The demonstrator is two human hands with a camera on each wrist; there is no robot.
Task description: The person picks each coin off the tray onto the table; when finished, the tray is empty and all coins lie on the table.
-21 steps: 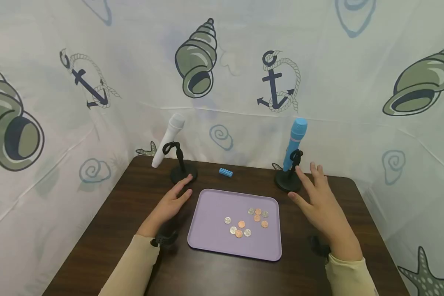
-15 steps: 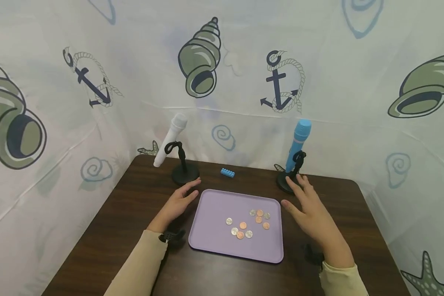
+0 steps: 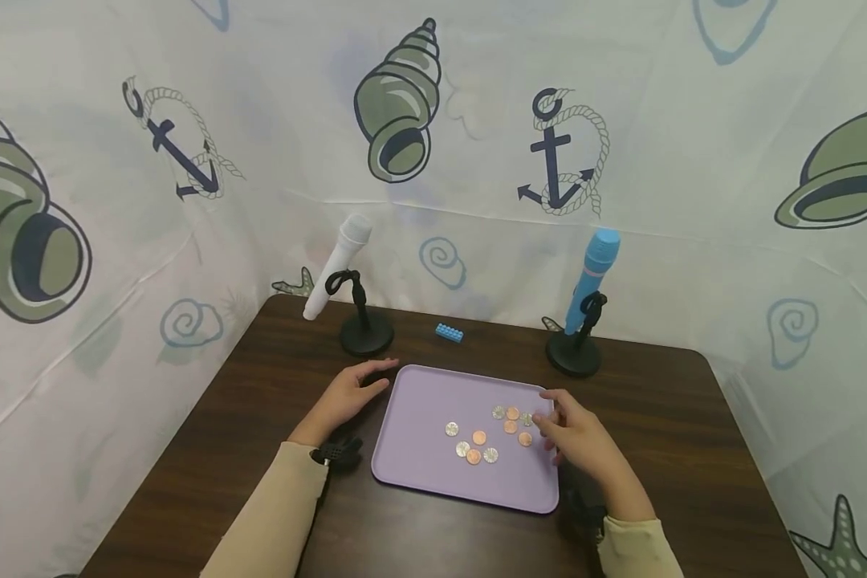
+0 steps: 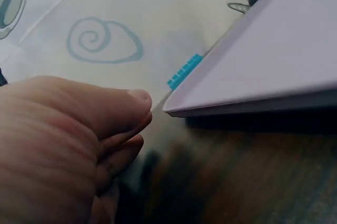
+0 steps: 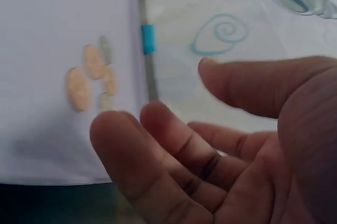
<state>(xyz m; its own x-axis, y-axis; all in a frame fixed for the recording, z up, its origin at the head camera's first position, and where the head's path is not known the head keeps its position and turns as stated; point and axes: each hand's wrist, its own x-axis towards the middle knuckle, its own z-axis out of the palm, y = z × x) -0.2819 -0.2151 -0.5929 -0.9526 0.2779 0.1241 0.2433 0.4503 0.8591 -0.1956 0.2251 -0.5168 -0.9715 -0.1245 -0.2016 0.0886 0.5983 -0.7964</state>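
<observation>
A lilac tray [image 3: 433,385] lies on the dark table, bearing several silver and copper coins [image 3: 479,437]. Beside its left edge is my left hand [image 3: 342,401], fingers loosely extended and holding nothing; in the left wrist view the thumb and fingers of that hand [image 4: 63,129] stop just short of the tray's corner. My right hand [image 3: 580,437] hovers over the tray's right edge, close to the rightmost coins. In the right wrist view its thumb and fingers [image 5: 179,150] are apart, gently bent, with nothing between them.
A white microphone [image 3: 339,261] leans in a black stand [image 3: 366,333] at the back left. At the back right, a blue microphone [image 3: 594,273] leans in another black stand [image 3: 573,353]. A small blue toy brick [image 3: 449,332] lies between them. Patterned cloth hangs behind.
My right hand has moved left and down from beside the blue microphone's stand to the tray's right edge. My left hand has shifted slightly right, nearer the tray. The coins stay put.
</observation>
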